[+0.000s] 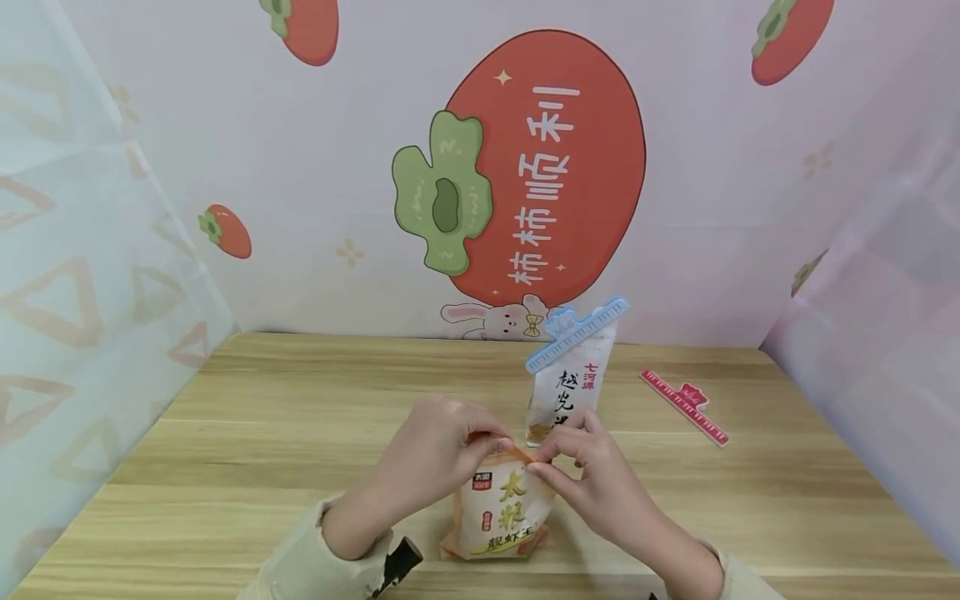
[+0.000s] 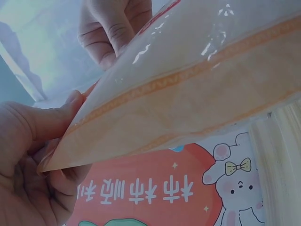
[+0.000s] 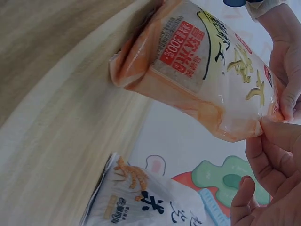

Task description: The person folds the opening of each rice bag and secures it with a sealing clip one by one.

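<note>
An orange-and-white rice bag (image 1: 501,510) stands on the table near its front edge. My left hand (image 1: 442,446) pinches the bag's top edge on the left, thumb against curled fingers. On the right, my right hand (image 1: 592,475) pinches the same folded orange edge between thumb and forefinger. In the left wrist view, the bag's side (image 2: 188,89) slants up from the left hand (image 2: 37,155). The right wrist view shows the printed front of the bag (image 3: 207,70), with the right hand (image 3: 273,165) at its top corner.
Behind the held bag stands a white rice bag (image 1: 562,400) with a blue sealing clip (image 1: 577,335) across its top. A red sealing clip (image 1: 684,405) lies on the table (image 1: 300,417) to the right. A printed backdrop (image 1: 712,208) rises along the back edge.
</note>
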A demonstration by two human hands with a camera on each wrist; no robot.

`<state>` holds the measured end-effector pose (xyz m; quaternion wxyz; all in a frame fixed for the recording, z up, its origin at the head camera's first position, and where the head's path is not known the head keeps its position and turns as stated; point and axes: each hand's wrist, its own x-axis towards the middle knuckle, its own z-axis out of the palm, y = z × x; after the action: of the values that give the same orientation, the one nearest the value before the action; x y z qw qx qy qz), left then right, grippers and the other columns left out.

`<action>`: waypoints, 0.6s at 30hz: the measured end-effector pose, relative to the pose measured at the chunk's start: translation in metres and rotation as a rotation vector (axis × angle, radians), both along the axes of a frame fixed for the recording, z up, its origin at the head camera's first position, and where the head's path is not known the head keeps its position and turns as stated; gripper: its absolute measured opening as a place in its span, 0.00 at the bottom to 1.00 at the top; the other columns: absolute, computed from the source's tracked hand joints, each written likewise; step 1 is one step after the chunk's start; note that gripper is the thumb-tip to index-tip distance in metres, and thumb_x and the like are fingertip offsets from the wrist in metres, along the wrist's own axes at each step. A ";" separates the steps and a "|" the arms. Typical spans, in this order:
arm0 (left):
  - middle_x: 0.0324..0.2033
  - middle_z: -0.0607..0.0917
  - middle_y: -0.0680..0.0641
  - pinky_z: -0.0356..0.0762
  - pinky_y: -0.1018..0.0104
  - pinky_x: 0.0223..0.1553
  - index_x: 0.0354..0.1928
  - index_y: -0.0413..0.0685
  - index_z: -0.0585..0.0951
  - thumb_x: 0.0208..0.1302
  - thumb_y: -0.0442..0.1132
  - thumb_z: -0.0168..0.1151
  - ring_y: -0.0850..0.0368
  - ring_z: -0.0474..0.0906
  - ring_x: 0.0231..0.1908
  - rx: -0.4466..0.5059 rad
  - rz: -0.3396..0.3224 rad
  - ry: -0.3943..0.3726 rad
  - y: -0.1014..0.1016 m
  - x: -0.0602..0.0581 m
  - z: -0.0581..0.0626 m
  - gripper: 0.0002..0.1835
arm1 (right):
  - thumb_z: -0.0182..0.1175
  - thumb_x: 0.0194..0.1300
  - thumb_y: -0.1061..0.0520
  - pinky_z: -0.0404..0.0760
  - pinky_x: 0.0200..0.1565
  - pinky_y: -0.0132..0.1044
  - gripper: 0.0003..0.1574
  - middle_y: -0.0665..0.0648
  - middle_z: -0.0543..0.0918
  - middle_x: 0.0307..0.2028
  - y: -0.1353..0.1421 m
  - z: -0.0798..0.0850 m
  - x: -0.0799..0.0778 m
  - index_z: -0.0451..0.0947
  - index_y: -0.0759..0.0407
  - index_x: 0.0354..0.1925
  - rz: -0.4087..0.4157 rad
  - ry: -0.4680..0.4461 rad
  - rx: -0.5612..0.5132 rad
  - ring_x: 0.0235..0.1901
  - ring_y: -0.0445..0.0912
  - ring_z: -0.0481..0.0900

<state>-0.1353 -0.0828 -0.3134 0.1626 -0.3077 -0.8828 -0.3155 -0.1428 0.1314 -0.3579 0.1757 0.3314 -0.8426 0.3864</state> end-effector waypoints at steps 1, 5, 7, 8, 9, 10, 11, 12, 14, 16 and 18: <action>0.23 0.87 0.55 0.69 0.79 0.22 0.28 0.49 0.89 0.57 0.38 0.73 0.73 0.70 0.19 0.001 0.001 -0.008 0.000 0.000 0.000 0.02 | 0.73 0.53 0.60 0.69 0.31 0.31 0.13 0.37 0.78 0.28 0.000 -0.001 0.000 0.81 0.42 0.26 -0.003 0.001 0.000 0.38 0.36 0.63; 0.24 0.88 0.54 0.70 0.79 0.23 0.28 0.48 0.89 0.57 0.38 0.73 0.72 0.72 0.20 0.012 0.002 -0.036 0.000 0.000 0.000 0.03 | 0.74 0.52 0.61 0.69 0.32 0.30 0.15 0.37 0.77 0.28 0.004 -0.003 0.002 0.80 0.42 0.26 -0.019 0.013 0.013 0.38 0.36 0.63; 0.24 0.88 0.54 0.71 0.79 0.23 0.28 0.48 0.89 0.58 0.38 0.73 0.71 0.73 0.21 0.015 0.002 -0.041 0.001 -0.001 0.000 0.03 | 0.75 0.51 0.63 0.69 0.33 0.29 0.16 0.36 0.77 0.27 0.005 -0.005 0.002 0.80 0.42 0.25 -0.028 0.025 0.025 0.38 0.36 0.63; 0.24 0.88 0.54 0.71 0.79 0.23 0.28 0.48 0.89 0.58 0.38 0.73 0.71 0.74 0.21 0.016 0.002 -0.042 0.001 -0.001 0.000 0.03 | 0.75 0.51 0.63 0.69 0.33 0.29 0.17 0.36 0.77 0.27 0.006 -0.006 0.003 0.80 0.42 0.25 -0.032 0.028 0.033 0.39 0.36 0.63; 0.24 0.88 0.54 0.71 0.79 0.23 0.28 0.48 0.89 0.58 0.37 0.73 0.71 0.74 0.21 0.016 0.004 -0.041 0.001 -0.001 0.000 0.03 | 0.75 0.50 0.63 0.70 0.34 0.29 0.17 0.35 0.78 0.27 0.007 -0.007 0.003 0.79 0.42 0.25 -0.035 0.034 0.038 0.39 0.36 0.64; 0.24 0.88 0.54 0.71 0.79 0.24 0.28 0.48 0.89 0.57 0.37 0.73 0.71 0.74 0.21 0.015 0.004 -0.039 0.001 -0.001 -0.001 0.03 | 0.75 0.50 0.64 0.70 0.35 0.29 0.17 0.35 0.78 0.27 0.008 -0.009 0.003 0.79 0.42 0.25 -0.038 0.042 0.043 0.40 0.36 0.64; 0.24 0.88 0.54 0.71 0.79 0.24 0.28 0.48 0.89 0.57 0.37 0.73 0.71 0.74 0.21 0.015 0.005 -0.038 0.001 -0.001 -0.001 0.03 | 0.75 0.50 0.64 0.70 0.35 0.29 0.18 0.34 0.78 0.27 0.009 -0.009 0.003 0.79 0.42 0.25 -0.039 0.050 0.045 0.40 0.35 0.64; 0.24 0.88 0.54 0.71 0.79 0.23 0.28 0.48 0.89 0.57 0.38 0.73 0.71 0.74 0.21 0.014 0.006 -0.035 0.001 -0.001 -0.001 0.03 | 0.75 0.49 0.65 0.71 0.36 0.29 0.18 0.34 0.78 0.27 0.010 -0.010 0.003 0.79 0.42 0.25 -0.037 0.063 0.049 0.40 0.36 0.64; 0.24 0.88 0.54 0.70 0.79 0.23 0.28 0.48 0.89 0.57 0.38 0.73 0.71 0.73 0.21 0.014 0.007 -0.028 0.001 -0.002 -0.001 0.03 | 0.75 0.49 0.65 0.72 0.37 0.30 0.19 0.33 0.78 0.27 0.011 -0.012 0.003 0.79 0.42 0.25 -0.036 0.081 0.057 0.40 0.36 0.64; 0.24 0.88 0.54 0.69 0.79 0.23 0.28 0.49 0.89 0.57 0.38 0.73 0.72 0.72 0.20 0.014 0.012 -0.018 0.000 -0.001 -0.002 0.03 | 0.75 0.49 0.64 0.72 0.38 0.30 0.19 0.33 0.78 0.27 0.012 -0.013 0.004 0.79 0.42 0.25 -0.037 0.101 0.064 0.40 0.36 0.65; 0.24 0.88 0.55 0.69 0.79 0.22 0.28 0.49 0.89 0.57 0.38 0.73 0.73 0.71 0.20 0.014 0.016 -0.011 0.000 -0.002 -0.002 0.03 | 0.76 0.49 0.64 0.73 0.39 0.31 0.19 0.32 0.78 0.27 0.012 -0.015 0.004 0.78 0.42 0.25 -0.043 0.115 0.076 0.41 0.37 0.66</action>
<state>-0.1369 -0.0828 -0.3152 0.1626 -0.2978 -0.8838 -0.3222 -0.1387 0.1439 -0.3725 0.2193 0.3413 -0.8522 0.3304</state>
